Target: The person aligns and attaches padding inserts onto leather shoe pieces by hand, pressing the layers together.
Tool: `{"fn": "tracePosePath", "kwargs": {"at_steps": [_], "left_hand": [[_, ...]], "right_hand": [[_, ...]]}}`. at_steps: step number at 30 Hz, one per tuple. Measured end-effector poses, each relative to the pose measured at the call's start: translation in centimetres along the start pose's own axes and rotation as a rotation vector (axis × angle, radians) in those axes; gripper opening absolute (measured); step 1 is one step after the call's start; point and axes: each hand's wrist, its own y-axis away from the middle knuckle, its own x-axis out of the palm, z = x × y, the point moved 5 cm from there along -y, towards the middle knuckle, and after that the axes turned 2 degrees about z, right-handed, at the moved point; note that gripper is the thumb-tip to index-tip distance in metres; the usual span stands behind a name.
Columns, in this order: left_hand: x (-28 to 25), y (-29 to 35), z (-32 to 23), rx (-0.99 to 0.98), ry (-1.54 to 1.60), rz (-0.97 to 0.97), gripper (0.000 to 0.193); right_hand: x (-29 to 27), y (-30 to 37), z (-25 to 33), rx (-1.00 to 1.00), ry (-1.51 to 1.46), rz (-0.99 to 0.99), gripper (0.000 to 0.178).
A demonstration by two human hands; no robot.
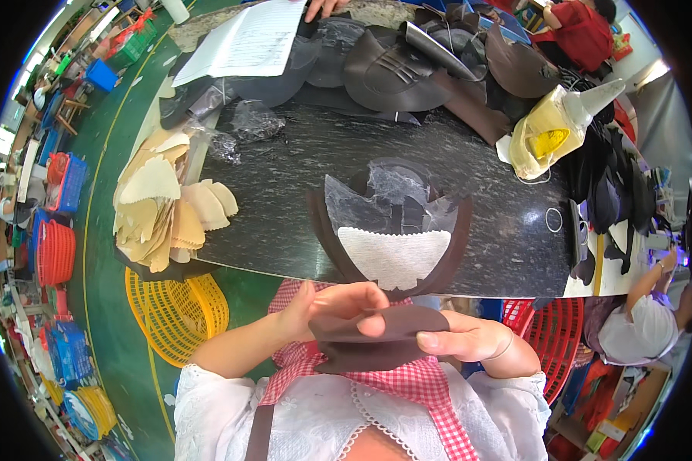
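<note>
Before the near edge of the desk (269, 207), a dark brown piece (384, 355): right hand (475, 338) pinching it, left hand (327, 303) against it, grip indeterminable. Step, presumably: bending or aligning; next move calls for even edges.

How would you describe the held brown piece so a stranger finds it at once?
Find the black table. Just below its near edge in view, the right hand grips the bent brown piece. The curved piece on the table carries a white patch; this one shows none.
</note>
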Motion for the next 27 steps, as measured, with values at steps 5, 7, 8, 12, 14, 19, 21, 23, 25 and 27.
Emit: {"fn": "tracePosePath", "kwargs": {"at_steps": [5, 7, 8, 12, 14, 19, 21, 23, 25, 27], "left_hand": [[0.2, 0.2, -1.6, -0.056, -0.208, -0.127, 0.064], [-0.3, 0.3, -1.4, -0.047, -0.289, -0.061, 0.063], [-0.3, 0.3, -1.6, -0.006, -0.269, -0.012, 0.058], [-0.2, 0.5, -2.3, -0.078, -0.193, -0.038, 0.059], [-1.1, 0.0, -3.2, -0.063, -0.298, -0.097, 0.059], [-1.5, -1.0, -5.5, -0.002, -0.583, -0.130, 0.055], [-1.9, -1.7, -6.3, -0.008, -0.598, -0.199, 0.056], [-2.2, -2.4, -8.0, -0.012, -0.731, -0.268, 0.056], [-3.2, -3.1, -8.7, 0.069, -0.783, -0.269, 0.051], [-4.4, -3.8, -8.8, -0.050, -0.750, -0.328, 0.056]], "right_hand": [[-2.6, 1.4, -0.6, -0.288, 0.051, 0.145, 0.056], [-3.4, 2.0, -1.1, -0.278, 0.015, 0.080, 0.060], [-3.5, 1.9, -0.6, -0.374, 0.013, 0.109, 0.060], [-5.1, 3.0, -2.0, -0.391, 0.099, -0.045, 0.056], [-6.4, 2.9, -2.5, -0.480, 0.135, -0.148, 0.047], [-8.3, 3.4, -1.9, -0.666, 0.243, -0.404, 0.032], [-9.9, 4.0, -1.5, -0.624, 0.342, -0.636, 0.030], [-10.4, 3.4, 0.2, -0.605, 0.230, -0.809, 0.025], [-11.5, 3.2, 1.8, -0.512, 0.460, -0.916, 0.026], [-12.9, 2.6, 2.8, -0.551, 0.761, -0.978, 0.029]]}}
